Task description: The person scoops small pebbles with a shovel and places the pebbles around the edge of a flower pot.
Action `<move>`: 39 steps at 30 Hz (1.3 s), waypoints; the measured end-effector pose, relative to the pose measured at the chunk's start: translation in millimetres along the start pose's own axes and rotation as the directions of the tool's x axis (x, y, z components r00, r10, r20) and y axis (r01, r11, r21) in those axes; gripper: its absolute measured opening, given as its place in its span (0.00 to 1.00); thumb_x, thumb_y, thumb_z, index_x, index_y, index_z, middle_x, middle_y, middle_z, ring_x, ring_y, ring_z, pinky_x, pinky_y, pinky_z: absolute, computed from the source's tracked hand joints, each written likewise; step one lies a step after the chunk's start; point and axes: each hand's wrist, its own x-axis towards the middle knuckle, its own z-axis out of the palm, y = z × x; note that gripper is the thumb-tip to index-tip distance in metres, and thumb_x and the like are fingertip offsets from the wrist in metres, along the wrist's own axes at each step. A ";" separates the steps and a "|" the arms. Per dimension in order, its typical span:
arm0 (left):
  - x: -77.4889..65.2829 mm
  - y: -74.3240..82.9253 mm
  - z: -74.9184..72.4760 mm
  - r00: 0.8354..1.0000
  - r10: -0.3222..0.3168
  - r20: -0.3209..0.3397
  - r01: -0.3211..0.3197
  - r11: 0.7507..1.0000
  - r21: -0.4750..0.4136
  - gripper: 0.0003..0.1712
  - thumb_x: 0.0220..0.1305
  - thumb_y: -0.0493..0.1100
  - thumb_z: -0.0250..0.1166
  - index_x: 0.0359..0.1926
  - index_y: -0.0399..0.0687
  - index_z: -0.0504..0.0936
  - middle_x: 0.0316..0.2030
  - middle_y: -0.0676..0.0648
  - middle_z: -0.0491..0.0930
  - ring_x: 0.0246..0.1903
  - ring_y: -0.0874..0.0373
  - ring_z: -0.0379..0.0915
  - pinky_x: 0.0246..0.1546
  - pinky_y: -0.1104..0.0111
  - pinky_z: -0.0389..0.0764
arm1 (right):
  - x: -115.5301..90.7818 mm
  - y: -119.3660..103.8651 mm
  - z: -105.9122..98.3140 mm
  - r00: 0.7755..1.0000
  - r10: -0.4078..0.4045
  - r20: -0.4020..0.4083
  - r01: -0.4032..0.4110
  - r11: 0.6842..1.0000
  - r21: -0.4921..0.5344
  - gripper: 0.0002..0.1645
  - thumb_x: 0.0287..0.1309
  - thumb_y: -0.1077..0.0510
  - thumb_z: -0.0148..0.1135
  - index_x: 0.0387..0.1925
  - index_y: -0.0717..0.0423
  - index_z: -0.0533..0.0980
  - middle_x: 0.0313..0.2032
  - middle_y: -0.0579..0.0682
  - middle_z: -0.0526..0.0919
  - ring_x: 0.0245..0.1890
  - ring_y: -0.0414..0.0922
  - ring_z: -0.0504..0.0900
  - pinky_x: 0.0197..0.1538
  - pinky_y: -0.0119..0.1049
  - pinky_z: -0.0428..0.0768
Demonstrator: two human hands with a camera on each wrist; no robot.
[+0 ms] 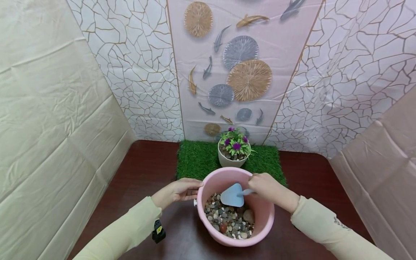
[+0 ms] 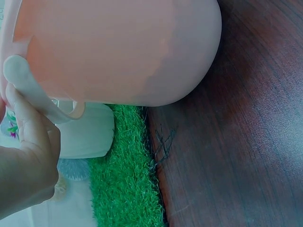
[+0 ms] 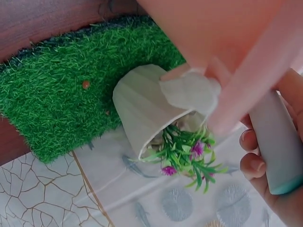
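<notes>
A pink bucket (image 1: pixel 268 227) stands on the table with mixed pebbles (image 1: pixel 227 220) in its bottom. My left hand (image 1: pixel 178 189) holds the bucket's left rim, beside the white handle (image 2: pixel 35 92) hanging on its outside. Over the right rim, my right hand (image 1: pixel 268 186) grips a light-blue hand trowel (image 1: pixel 233 196) by its handle. The trowel's blade tilts down inside the bucket, above or against the pebbles; contact is unclear. In the right wrist view, fingers (image 3: pixel 253 163) curl round the handle's pale grip (image 3: pixel 274 142), and the blade is hidden.
Behind the bucket, a white pot (image 1: pixel 232 160) with purple flowers stands on a green grass mat (image 1: pixel 198 159). A small reddish pebble (image 3: pixel 85 84) lies on the mat. Dark wooden table (image 1: pixel 156 159) surrounds them, with fabric walls on the sides and back.
</notes>
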 end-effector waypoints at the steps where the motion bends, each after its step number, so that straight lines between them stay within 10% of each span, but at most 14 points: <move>1: 0.1 0.1 0.0 1.000 -0.001 0.000 0.001 1.000 0.001 0.18 0.66 0.38 0.58 0.56 0.36 0.75 0.23 0.55 0.82 0.23 0.68 0.79 0.30 0.79 0.84 | 0.3 -0.5 2.4 1.000 -0.012 -0.012 0.012 1.000 -0.015 0.23 0.46 0.54 0.71 0.08 0.46 0.65 0.15 0.45 0.74 0.16 0.42 0.72 0.15 0.33 0.69; 27: -2.1 -1.5 -5.3 1.000 -0.002 -0.004 0.002 1.000 -0.003 0.20 0.66 0.40 0.58 0.57 0.37 0.74 0.24 0.54 0.82 0.24 0.68 0.79 0.30 0.79 0.84 | 0.1 -9.4 44.1 0.988 -0.153 -0.029 0.152 0.988 -0.041 0.10 0.36 0.59 0.73 0.17 0.50 0.76 0.21 0.44 0.75 0.24 0.42 0.74 0.28 0.33 0.75; 39: -0.7 -1.0 -1.0 1.000 0.001 -0.005 -0.001 1.000 0.010 0.20 0.66 0.39 0.58 0.58 0.36 0.73 0.24 0.55 0.81 0.24 0.68 0.79 0.29 0.79 0.84 | 0.7 -5.5 39.7 0.993 -0.113 -0.023 0.116 0.977 0.179 0.09 0.40 0.61 0.72 0.19 0.49 0.77 0.20 0.42 0.75 0.22 0.38 0.73 0.24 0.29 0.72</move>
